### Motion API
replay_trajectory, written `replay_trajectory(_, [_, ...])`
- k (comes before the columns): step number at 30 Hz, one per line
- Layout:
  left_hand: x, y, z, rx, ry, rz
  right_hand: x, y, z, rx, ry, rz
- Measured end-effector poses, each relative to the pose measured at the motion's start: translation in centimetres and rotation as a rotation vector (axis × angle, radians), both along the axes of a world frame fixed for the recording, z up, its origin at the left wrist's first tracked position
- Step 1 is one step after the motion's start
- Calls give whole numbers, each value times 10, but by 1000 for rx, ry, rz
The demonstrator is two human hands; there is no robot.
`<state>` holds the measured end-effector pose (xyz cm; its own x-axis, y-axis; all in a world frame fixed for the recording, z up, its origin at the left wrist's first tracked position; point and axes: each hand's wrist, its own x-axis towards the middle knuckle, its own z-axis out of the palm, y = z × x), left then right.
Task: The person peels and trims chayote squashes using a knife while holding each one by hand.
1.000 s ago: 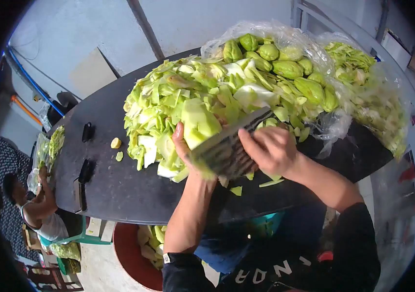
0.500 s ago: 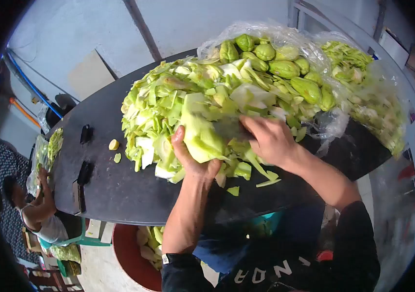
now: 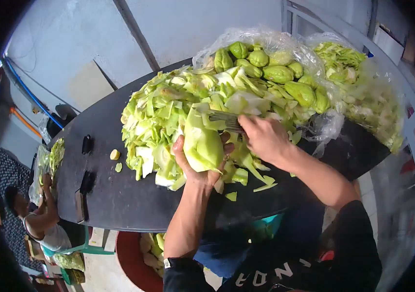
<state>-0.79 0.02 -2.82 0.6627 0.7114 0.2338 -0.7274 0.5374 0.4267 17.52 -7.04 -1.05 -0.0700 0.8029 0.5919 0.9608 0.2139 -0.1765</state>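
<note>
one vegetable [image 3: 201, 146], left hand [image 3: 199, 176]; one knife [image 3: 226, 117], right hand [image 3: 267, 138]

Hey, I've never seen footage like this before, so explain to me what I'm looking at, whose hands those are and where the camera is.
There's no machine here. A person is working bare-handed, and a camera on their head looks forward and down, so every picture comes from that one spot.

The left hand holds a pale green piece of produce upright. The right hand grips a metal blade beside it; whether the blade touches the piece is hard to tell.

On the dark table lies a big heap of green pieces, with whole green fruits behind it in clear plastic. Below the table's edge stands a red tub. Another person sits at the left.
</note>
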Motion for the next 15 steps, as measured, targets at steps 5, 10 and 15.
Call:
replay_trajectory(5, [1,-10,9,-90,43,13,7,4,6,50,-57,-21])
replay_trajectory(10, [0,-10,20,-31,108,134,8,9,4,-15,-83,-124])
replay_trajectory(15, [0,-10,18,61,-20,-9,33,17,18,-168,44,-322])
